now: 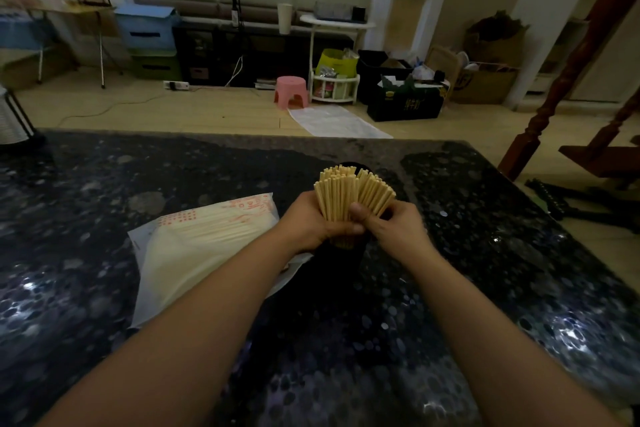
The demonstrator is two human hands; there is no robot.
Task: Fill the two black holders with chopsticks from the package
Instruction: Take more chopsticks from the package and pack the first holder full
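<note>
While two hands grip one chopstick bundle [349,196], one package [194,246] lies beside.

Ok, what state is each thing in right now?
Bundle of pale wooden chopsticks: upright, gripped by both hands.
Left hand: curled round the bundle.
Right hand: pinching the bundle.
Black holder: under the bundle, mostly hidden.
Clear plastic chopstick package: lying flat, still holding chopsticks.

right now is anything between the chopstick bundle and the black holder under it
Nothing visible is. Both hands, left and right, grip the chopstick bundle directly above the near black holder, with its lower ends already at the mouth. The second holder stands behind; the package lies to the left.
</note>
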